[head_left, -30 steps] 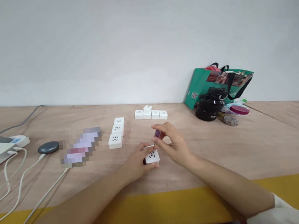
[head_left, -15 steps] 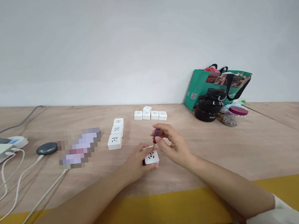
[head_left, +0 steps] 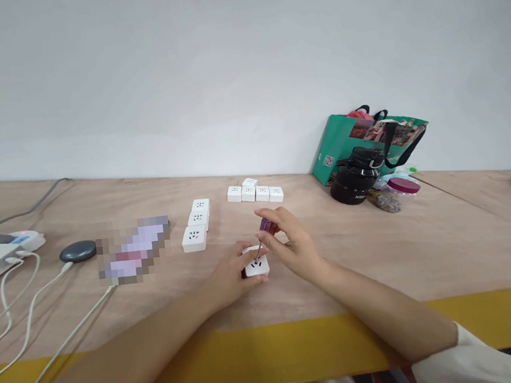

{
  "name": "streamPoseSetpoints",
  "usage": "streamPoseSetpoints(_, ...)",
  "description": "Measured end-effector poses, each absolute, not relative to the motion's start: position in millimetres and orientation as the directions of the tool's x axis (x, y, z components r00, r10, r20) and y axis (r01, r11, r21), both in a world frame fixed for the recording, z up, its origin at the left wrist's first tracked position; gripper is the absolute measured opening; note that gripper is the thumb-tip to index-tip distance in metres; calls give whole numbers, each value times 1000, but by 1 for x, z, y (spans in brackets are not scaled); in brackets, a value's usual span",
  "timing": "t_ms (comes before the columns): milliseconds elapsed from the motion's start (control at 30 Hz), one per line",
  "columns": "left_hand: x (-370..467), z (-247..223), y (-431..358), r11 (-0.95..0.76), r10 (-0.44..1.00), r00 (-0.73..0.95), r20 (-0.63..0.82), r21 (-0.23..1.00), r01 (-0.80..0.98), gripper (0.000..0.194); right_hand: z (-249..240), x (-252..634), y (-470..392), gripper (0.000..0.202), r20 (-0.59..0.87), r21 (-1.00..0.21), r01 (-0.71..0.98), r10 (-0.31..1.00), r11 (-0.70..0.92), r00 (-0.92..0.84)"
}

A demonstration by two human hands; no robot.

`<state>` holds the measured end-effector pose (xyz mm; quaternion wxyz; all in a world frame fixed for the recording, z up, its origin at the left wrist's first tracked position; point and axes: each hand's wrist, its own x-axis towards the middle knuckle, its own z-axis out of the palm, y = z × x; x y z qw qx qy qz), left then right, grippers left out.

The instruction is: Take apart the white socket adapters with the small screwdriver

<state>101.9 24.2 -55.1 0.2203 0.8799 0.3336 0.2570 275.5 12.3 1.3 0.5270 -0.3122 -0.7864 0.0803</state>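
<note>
A white square power socket (head_left: 258, 268) lies face up on the table, its slots visible. My left hand (head_left: 234, 274) grips it from the left, fingers along its far side and thumb at its near side. Between the thumb and fingers of my right hand (head_left: 290, 236) is a screwdriver (head_left: 265, 224) with a purple handle. It leans, with its thin shaft running down to the middle of the socket's face; the tip itself is too small to make out. Similar white sockets stand beyond: a column of three (head_left: 194, 239) and a cluster of several (head_left: 249, 193).
Left are a blurred-out phone (head_left: 138, 252), a dark round puck (head_left: 78, 251), white cables (head_left: 34, 303) and a power strip (head_left: 27, 240). At the back right stand a black flask (head_left: 353, 184), a green bag (head_left: 334, 137) and a red-lidded jar (head_left: 403, 185). A yellow band (head_left: 273, 357) edges the table.
The whole view has shifted slightly. My right fingers have changed their hold a little on the screwdriver's handle; the left hand keeps its grip on the socket.
</note>
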Motion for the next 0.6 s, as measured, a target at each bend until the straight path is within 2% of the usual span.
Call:
streamPoseSetpoints(100,101,-57,25,-708,682,644,348,537,459,47,3,276,12,41,796,-459,367,558,809,-235)
streamPoseSetpoints(233,101,-58,26,-695,689,634,351,567,442,46,4,275,11,41,800,-454,368,553,812,-232)
streamPoseSetpoints(400,102,-53,26,-657,724,599,341,606,448,45,12,278,7,35,784,-536,284,594,795,-183)
streamPoseSetpoints(500,102,-48,25,-592,773,554,309,664,457,48,20,287,8,30,803,-474,336,556,814,-214)
streamPoseSetpoints(600,101,-41,24,-425,856,472,209,805,413,52,20,294,13,26,699,-341,478,558,810,-447)
